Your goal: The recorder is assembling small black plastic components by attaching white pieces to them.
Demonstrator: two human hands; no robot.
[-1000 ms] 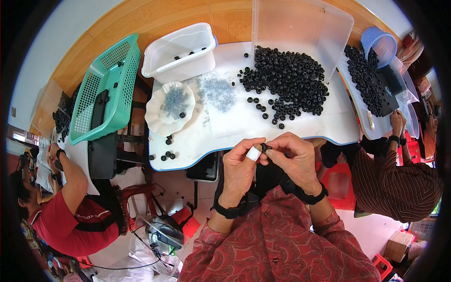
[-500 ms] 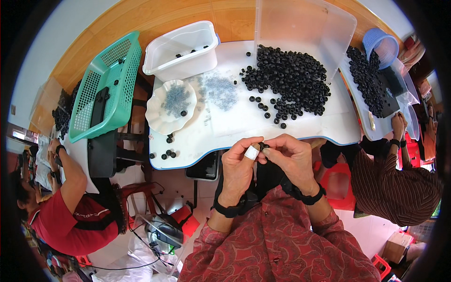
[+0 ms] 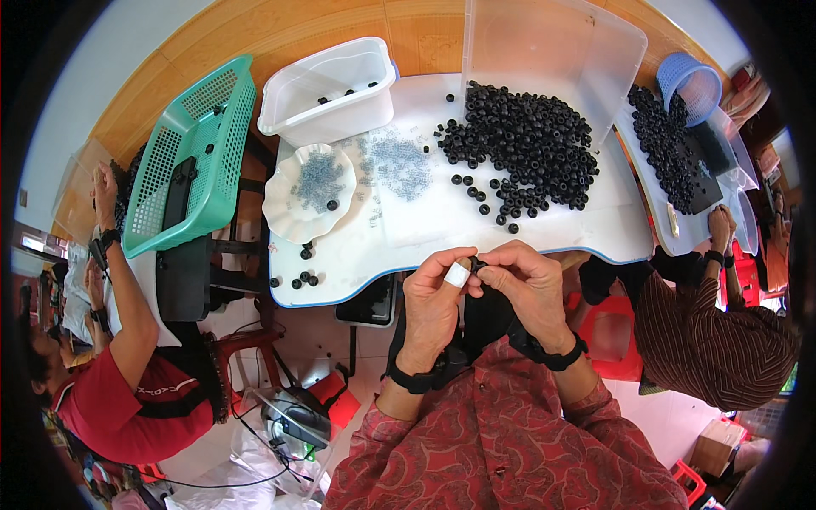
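Observation:
Just off the table's near edge, my left hand [image 3: 427,302] and my right hand [image 3: 534,293] meet fingertip to fingertip. Both are closed on a small black round part [image 3: 478,264], mostly covered by the fingers. White tape wraps my left thumb. Beyond them, on the white table [image 3: 408,246], lies a large heap of black round parts [image 3: 531,144], each with a hole. To its left are small clear pieces [image 3: 401,166], loose on the top. More of these fill a white wavy-rimmed dish [image 3: 280,204], with one black part among them.
Behind the dish stands a white bin [image 3: 331,119] holding a few black parts. A green basket [image 3: 223,183] is at left. A clear plastic panel [image 3: 552,51] stands behind the heap. Co-workers sit at left, in a red shirt [image 3: 140,399], and at right, in a striped shirt [image 3: 714,331].
My hands stay almost in place, with a slight shift of the fingers around the black part. The left co-worker's arm has reached up toward the dark heap beside the green basket.

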